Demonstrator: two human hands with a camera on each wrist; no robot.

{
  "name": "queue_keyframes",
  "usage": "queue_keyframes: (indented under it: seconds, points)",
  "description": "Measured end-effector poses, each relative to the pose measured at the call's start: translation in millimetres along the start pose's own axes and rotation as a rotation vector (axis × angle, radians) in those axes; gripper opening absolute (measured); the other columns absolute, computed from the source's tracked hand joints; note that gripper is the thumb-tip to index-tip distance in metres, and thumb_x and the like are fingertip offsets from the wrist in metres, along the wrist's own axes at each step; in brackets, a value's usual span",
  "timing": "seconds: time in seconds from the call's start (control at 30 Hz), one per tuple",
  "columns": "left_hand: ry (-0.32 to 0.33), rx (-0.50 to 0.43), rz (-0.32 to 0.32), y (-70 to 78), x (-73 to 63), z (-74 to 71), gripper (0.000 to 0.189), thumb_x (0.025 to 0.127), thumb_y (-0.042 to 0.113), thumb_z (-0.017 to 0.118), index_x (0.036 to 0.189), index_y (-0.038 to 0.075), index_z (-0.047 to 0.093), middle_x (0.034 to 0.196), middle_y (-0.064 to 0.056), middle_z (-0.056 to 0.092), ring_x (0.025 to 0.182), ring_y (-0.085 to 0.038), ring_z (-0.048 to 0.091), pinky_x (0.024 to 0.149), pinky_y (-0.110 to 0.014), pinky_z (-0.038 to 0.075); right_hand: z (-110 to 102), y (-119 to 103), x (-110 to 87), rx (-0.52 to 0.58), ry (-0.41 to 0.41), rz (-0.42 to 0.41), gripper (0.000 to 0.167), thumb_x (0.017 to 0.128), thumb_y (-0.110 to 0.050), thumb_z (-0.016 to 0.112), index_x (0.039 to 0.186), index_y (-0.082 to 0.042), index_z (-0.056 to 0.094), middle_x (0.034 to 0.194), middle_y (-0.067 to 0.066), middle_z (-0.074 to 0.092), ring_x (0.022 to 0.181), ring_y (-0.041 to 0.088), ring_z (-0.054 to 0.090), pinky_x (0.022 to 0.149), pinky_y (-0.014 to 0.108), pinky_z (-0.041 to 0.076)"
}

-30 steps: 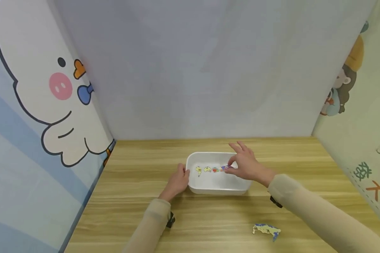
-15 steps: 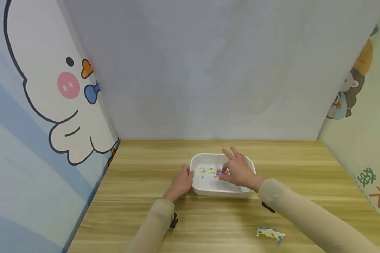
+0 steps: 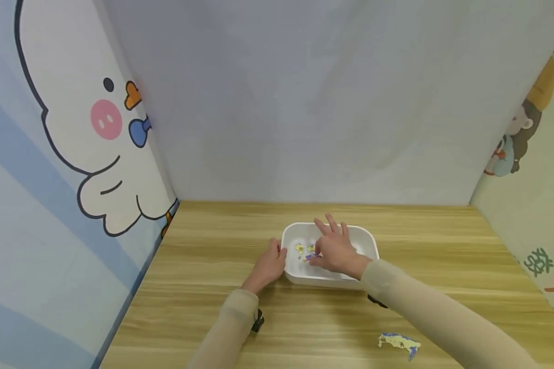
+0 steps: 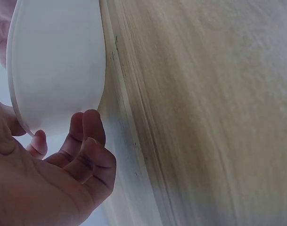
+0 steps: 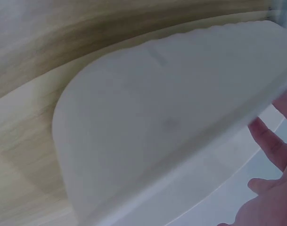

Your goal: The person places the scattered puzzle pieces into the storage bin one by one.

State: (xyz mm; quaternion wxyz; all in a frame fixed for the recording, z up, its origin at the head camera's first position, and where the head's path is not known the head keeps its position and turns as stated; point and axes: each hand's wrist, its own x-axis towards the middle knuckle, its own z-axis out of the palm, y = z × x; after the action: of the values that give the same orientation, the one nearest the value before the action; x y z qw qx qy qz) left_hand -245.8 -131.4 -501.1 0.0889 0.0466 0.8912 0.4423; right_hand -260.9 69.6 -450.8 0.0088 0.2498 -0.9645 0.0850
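A white plastic tub [image 3: 323, 282] with rounded corners stands on the wooden table in the head view. At its left end my left hand [image 3: 270, 262] grips the wall, thumb at the rim; in the left wrist view, curled fingers [image 4: 94, 127] touch the outside. My right hand [image 3: 336, 251] reaches into the tub, thumb and index finger pinching a small purple-blue flat cutout [image 3: 311, 256], its other fingers raised. Left of this lie a yellow irregular cutout [image 3: 299, 248] and a smaller yellow cutout [image 3: 311, 247]. My right hand covers part of the tub floor.
A larger yellow and blue cutout [image 3: 399, 341] lies on the wooden table [image 3: 203, 287], nearer me and right of the tub. A plain pale curtain [image 3: 304, 102] hangs behind the table. Printed panels with cartoon figures flank both sides.
My right hand has moved left inside the tub, carrying the purple-blue cutout towards the yellow ones. A red-coloured cutout seen earlier is now covered. My left hand keeps its grip; the view has shifted slightly.
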Motion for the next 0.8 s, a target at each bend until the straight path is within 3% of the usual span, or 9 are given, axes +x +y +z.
queue_keyframes:
  seconds: [0.47, 0.8]
  points:
    - [0.036, 0.034, 0.068, -0.3, -2.9, -1.4, 0.014, 0.102, 0.022, 0.041, 0.099, 0.008, 0.041, 0.076, -0.007, 0.050, 0.067, -0.021, 0.050, 0.057, -0.035, 0.040, 16, -13, 9.2, -0.076, -0.088, -0.003, 0.035, 0.066, -0.046, 0.082, 0.054, -0.023, 0.059, 0.149, 0.017, 0.032, 0.139, 0.043, 0.006, 0.099, 0.070, 0.007]
    - [0.014, 0.008, 0.040, -1.4, -2.5, -2.6, 0.016, 0.103, 0.025, 0.040, 0.103, 0.009, 0.041, 0.078, -0.007, 0.051, 0.068, -0.020, 0.051, 0.057, -0.033, 0.041, 24, -14, 14.3, -0.174, -0.128, -0.019, 0.039, 0.066, -0.048, 0.079, 0.053, -0.022, 0.054, 0.150, 0.015, 0.030, 0.140, 0.040, 0.003, 0.100, 0.068, 0.003]
